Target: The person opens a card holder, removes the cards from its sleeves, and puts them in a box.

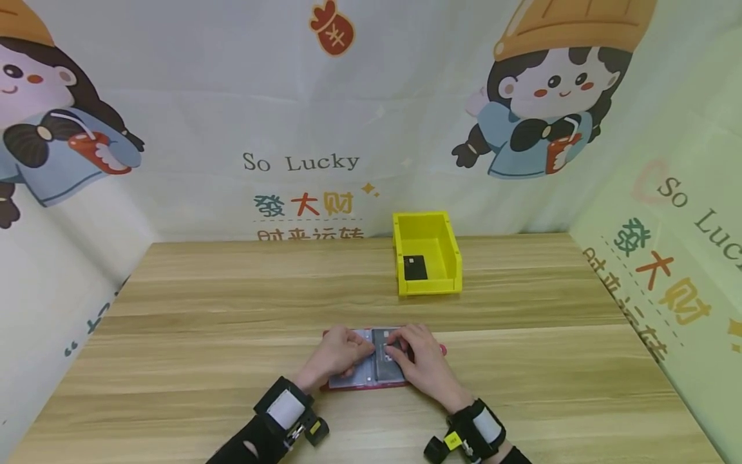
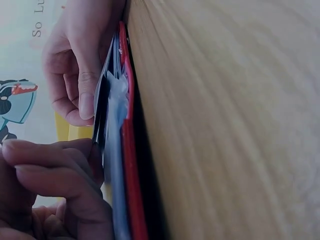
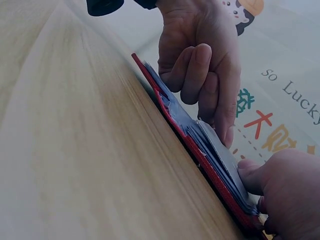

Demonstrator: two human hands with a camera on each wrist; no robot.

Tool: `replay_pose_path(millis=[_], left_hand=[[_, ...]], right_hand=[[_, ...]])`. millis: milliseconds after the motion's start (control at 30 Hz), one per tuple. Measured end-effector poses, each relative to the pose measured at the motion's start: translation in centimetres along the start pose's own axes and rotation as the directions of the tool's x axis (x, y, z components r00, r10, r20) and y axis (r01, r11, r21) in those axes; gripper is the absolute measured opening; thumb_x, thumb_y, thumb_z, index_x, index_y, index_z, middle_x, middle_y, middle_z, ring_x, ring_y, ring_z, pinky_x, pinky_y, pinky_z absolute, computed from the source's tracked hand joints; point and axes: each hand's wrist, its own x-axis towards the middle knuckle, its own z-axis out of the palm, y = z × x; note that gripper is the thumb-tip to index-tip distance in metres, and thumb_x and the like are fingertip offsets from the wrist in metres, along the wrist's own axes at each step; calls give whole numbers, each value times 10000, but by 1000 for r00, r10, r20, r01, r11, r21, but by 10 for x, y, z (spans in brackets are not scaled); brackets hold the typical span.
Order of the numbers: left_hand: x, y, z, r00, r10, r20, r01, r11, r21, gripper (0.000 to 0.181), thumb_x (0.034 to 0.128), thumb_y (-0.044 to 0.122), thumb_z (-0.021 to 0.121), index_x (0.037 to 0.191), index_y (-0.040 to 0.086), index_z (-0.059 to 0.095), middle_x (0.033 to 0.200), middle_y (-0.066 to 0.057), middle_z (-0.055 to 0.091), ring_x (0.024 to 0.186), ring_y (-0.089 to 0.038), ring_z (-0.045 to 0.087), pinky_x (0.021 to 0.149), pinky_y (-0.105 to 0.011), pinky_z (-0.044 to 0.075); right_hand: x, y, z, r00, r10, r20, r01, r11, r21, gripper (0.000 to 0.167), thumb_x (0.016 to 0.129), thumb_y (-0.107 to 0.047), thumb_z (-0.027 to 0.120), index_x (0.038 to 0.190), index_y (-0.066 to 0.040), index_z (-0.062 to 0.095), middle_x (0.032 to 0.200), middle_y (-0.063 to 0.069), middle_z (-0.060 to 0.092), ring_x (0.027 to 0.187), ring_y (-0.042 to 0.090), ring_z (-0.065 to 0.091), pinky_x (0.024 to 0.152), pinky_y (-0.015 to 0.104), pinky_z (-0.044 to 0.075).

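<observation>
A red card holder (image 3: 210, 172) with clear plastic sleeves (image 1: 361, 374) lies spread on the wooden table. On its right half is a dark grey card (image 1: 382, 370), raised slightly along its inner edge in the right wrist view. My left hand (image 1: 339, 351) has curled fingers and pinches a sleeve edge at the card's left side, beside the holder's fold. From the right, my right hand (image 1: 424, 364) holds the card, its thumb (image 3: 250, 175) on the card's face. Whether the card sits inside a sleeve or on top, I cannot tell.
Behind the card holder, a yellow bin (image 1: 430, 285) stands near the back of the table, with a black card (image 1: 415, 268) in it. Printed cloth walls (image 1: 371, 116) enclose the table at the back and sides. Both wrists wear strapped cameras (image 1: 315, 430).
</observation>
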Motion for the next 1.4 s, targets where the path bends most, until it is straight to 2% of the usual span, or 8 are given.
replay_pose_path(millis=[200,333,433,700,1067,1200,1400], left_hand=[[0,-3,-7,1000,3,-9,-3,1000,29,218,935,121,650,733,43,636,436,99,411,375,-3,366,419,-185,255],[-3,-7,-15,1000,15,15,-16,999,45,201,944,124,647,789,-3,666,438,94,417,378,-3,371,422,-184,260],[-5,-11,-20,999,17,44,-17,1000,19,195,952,127,639,830,-22,669,442,99,423,378,1,376,424,-184,271],[-11,-19,-34,993,26,113,-17,996,-87,195,974,112,605,870,-50,636,470,115,445,375,14,375,415,-168,269],[-18,-26,-49,994,-4,112,15,995,-95,200,982,137,613,920,-51,646,529,107,522,404,11,380,432,-156,280],[-19,-27,-53,994,-9,107,21,994,-108,214,984,143,615,959,-66,654,527,113,500,420,2,380,439,-158,280],[-19,-22,-51,994,7,108,9,990,-140,283,991,159,606,1061,-109,661,517,120,451,450,-7,386,461,-160,298]], right_hand=[[0,1,0,1000,0,0,0,1000,-12,131,905,-151,748,1009,-160,668,796,-107,454,835,80,427,757,240,316],[-1,2,2,1000,-23,-11,23,1000,-21,125,905,-156,749,996,-163,664,788,-110,453,819,65,418,744,230,322],[-1,2,3,999,-36,-17,36,999,-26,120,906,-157,747,990,-166,661,787,-111,460,812,54,415,734,221,329],[-1,0,2,1000,-10,1,10,1000,-20,112,910,-156,742,978,-170,654,790,-106,462,830,67,424,748,231,329],[1,0,0,1000,-25,5,25,1000,-6,97,913,-144,736,961,-164,654,808,-87,489,843,79,434,759,237,332],[1,0,0,1000,-27,5,27,1000,-2,93,916,-147,733,966,-160,655,804,-88,482,846,79,434,761,239,331],[1,-1,0,999,30,12,-30,999,23,32,973,-190,664,986,-163,675,838,-110,523,871,81,455,775,239,361]])
